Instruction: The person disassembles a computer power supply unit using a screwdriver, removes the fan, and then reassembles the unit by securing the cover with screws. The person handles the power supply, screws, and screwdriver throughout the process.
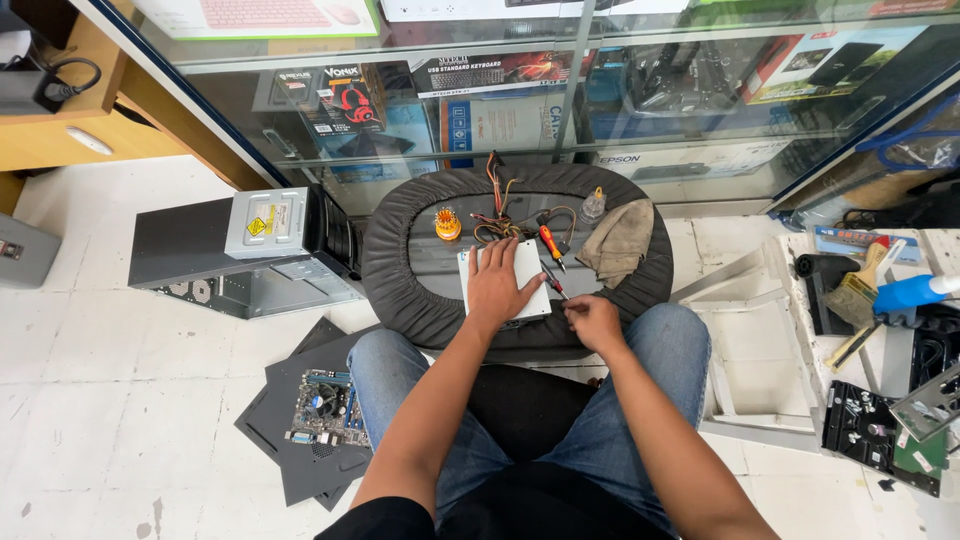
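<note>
While your left hand (495,285) lies flat with fingers spread on the white rectangular unit (505,280) at the near centre of the round black cushioned stool (400,290), your right hand (592,320) pinches the small screwdriver (553,280) at the unit's right edge. If the flat hand eases, the unit may slide on the padded surface and the tip may slip toward your fingers. Loose wires (497,215) just beyond the unit could snag. The orange-handled screwdriver (550,243), cloth (617,240) and orange bit holder (447,224) on the far side may roll off the rim.
</note>
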